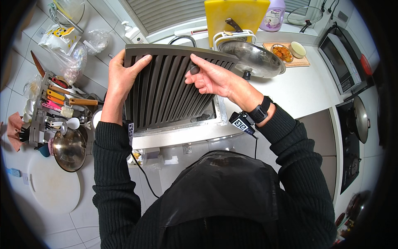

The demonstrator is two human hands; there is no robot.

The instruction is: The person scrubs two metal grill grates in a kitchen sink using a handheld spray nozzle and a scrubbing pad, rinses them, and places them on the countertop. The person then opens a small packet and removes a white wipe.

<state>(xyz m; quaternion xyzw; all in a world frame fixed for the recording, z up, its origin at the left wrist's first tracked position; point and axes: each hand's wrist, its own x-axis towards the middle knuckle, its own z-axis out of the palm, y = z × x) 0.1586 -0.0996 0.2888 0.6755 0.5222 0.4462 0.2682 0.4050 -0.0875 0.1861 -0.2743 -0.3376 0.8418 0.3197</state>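
Observation:
A dark grey slatted range hood baffle filter (168, 93) is tilted up over a sink (223, 112). My left hand (122, 73) grips its upper left corner, thumb over the front of the slats. On the slatted face is a small dark knob (195, 69), with the fingers of my right hand (214, 76) curled around it and the thumb near the upper frame. Most of the sink basin is hidden behind the filter. A bit of the basin's lower right corner shows, with a dark strainer or drain (202, 116) in it.
Right of the sink, a metal wok lid (253, 59) leans against a white rack (217, 36) with a yellow cutting board (234, 15). Farther right are a food tray (300, 63), a microwave (340, 62) and a cooktop (349, 162). Utensils hang on a left wall rack (40, 109).

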